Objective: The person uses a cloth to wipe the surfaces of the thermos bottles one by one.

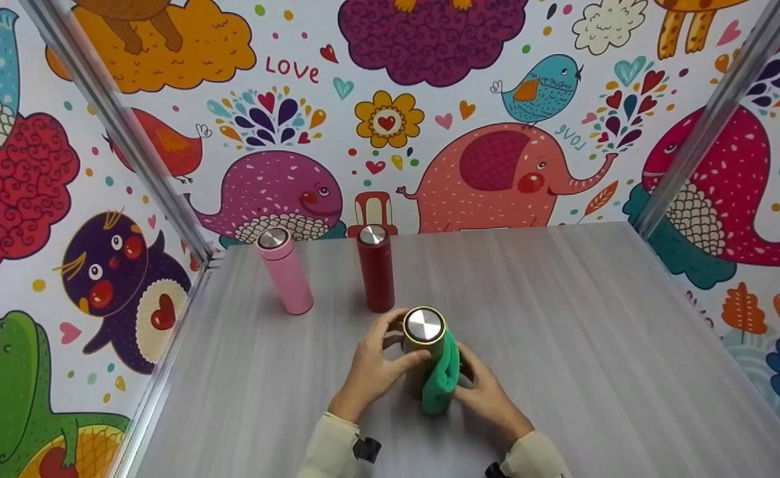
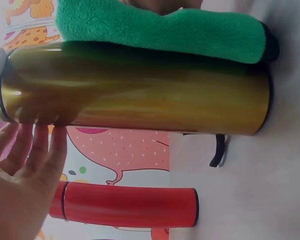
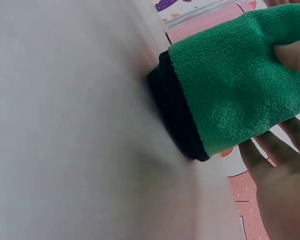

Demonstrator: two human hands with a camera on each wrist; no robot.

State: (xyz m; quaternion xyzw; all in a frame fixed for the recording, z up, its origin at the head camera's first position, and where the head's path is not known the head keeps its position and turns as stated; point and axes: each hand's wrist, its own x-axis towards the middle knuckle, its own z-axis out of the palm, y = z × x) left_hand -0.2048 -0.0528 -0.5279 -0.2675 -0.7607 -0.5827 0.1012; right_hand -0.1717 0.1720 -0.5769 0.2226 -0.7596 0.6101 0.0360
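Two flasks (image 1: 333, 275) stand side by side behind a third flask (image 1: 423, 345) (nearer the wall (image 1: 429, 99)) on the table (image 1: 595, 332).

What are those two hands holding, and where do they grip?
Left hand grips the gold metal bottle near its top; right hand presses a green fleece cloth against its side.

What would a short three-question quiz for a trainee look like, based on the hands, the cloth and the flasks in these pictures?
1. True or false: the left hand grips the gold flask near its top.
2. Which thing does the right hand press against the gold flask? A. the green cloth B. a sponge C. a paper towel
3. How many flasks stand untouched farther back on the table, and in which colours?

Key
1. True.
2. A.
3. Two: the pink flask and the red flask.
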